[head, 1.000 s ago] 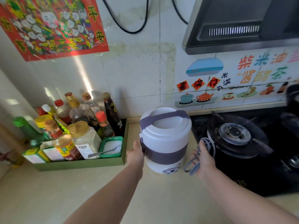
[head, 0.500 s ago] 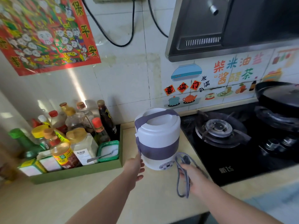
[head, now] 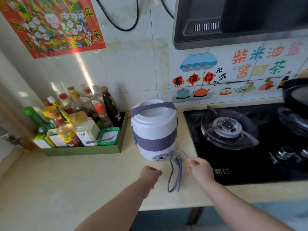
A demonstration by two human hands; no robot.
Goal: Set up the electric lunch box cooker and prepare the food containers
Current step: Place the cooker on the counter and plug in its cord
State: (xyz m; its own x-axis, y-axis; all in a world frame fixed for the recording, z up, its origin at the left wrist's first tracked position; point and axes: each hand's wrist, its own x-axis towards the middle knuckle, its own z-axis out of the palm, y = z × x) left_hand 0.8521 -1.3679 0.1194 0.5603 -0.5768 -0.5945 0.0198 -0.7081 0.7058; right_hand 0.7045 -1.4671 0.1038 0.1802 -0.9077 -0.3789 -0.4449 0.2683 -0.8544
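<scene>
The cooker (head: 154,130) stands closed on the counter (head: 83,180) between condiment tray (head: 83,150) and hob (head: 250,164); our right hand (head: 199,169) pinches its looped cord (head: 175,175), our left hand (head: 149,174) is curled, empty. We judge plugging-in and containers remain

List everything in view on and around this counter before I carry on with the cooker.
electric lunch box cooker: 1, white with purple band and handle, on countertop between tray and stove
power cord: 1, grey-purple, looped in front of cooker
tray: 1, green, left of cooker
bottles and jars: several, mixed colours, in tray
tub: 1, green, holds white powder and a spoon, tray's front right
gas stove: 1, black, right of cooker
pan: 1, black, far right
range hood: 1, dark grey, above stove
poster: 1, red, wall top left
countertop: 1, beige
left hand: fingers curled, holds nothing
right hand: pinches power cord
</scene>
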